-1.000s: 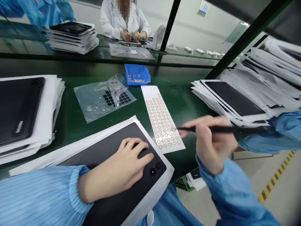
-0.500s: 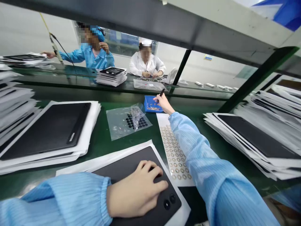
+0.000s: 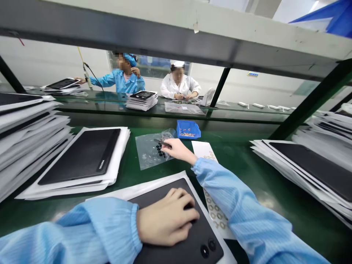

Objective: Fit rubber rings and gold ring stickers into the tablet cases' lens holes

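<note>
Right hand (image 3: 178, 151) pinching black tweezers (image 3: 161, 142) above plastic bag (image 3: 147, 158); tips risking snagging film. Left hand (image 3: 166, 217) pressing curled on tablet (image 3: 178, 251); grit risking scratches.

I'm watching through the single head-worn camera, set just above the near edge of the green bench (image 3: 247, 183) and facing forward and down across it. It sits close over the person's left hand (image 3: 165, 220) and looks beneath a grey overhead shelf beam (image 3: 154, 40) toward the far bench edge. The picture seems slightly tilted, though the wide lens may be bending it.
</note>
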The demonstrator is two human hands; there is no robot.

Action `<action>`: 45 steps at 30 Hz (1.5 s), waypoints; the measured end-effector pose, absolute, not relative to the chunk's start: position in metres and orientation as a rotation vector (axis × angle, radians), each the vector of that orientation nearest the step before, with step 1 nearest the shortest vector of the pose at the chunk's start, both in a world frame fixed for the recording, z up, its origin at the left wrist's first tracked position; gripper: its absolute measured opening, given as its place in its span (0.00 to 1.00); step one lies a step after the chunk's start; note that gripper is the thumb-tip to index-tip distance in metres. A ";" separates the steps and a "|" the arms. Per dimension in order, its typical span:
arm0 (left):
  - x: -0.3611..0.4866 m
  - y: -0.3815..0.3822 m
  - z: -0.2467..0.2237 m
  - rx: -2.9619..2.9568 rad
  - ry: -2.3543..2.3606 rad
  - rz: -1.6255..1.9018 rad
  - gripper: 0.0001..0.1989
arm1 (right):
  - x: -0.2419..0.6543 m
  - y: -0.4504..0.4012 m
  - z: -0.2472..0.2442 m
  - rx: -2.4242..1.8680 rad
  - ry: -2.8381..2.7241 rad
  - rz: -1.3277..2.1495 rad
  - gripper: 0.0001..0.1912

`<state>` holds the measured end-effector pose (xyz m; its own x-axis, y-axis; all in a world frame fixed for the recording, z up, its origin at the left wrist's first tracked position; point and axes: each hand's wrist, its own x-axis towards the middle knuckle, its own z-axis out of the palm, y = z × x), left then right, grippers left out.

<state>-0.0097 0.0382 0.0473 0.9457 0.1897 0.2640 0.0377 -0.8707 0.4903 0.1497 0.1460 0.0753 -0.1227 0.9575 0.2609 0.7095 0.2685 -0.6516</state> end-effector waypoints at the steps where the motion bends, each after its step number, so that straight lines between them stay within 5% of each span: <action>1: -0.009 0.045 0.049 2.514 0.234 0.455 0.07 | 0.145 0.144 0.069 -1.526 -1.901 0.500 0.12; 9: -0.013 0.127 0.045 1.887 0.816 0.445 0.13 | 0.158 0.148 0.051 -1.786 -1.611 0.561 0.19; 14: -0.012 0.140 0.035 1.439 0.847 0.296 0.15 | 0.156 0.149 0.055 -1.724 -1.541 0.767 0.15; 22: -0.007 0.146 0.030 0.958 0.869 0.715 0.14 | 0.158 0.147 0.071 -1.645 -1.630 0.916 0.07; 32: -0.007 0.160 0.008 0.961 0.939 0.836 0.08 | 0.145 0.141 0.076 -1.629 -1.801 0.511 0.10; 45: -0.012 0.159 0.002 1.119 0.874 0.818 0.06 | 0.142 0.140 0.062 -1.650 -1.855 0.683 0.07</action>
<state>-0.0121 0.1588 0.0024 0.4305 0.8868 -0.1681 -0.1088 0.2358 0.9657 0.1419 0.1396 0.0621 -0.0861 0.9936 0.0735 0.7089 0.1129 -0.6963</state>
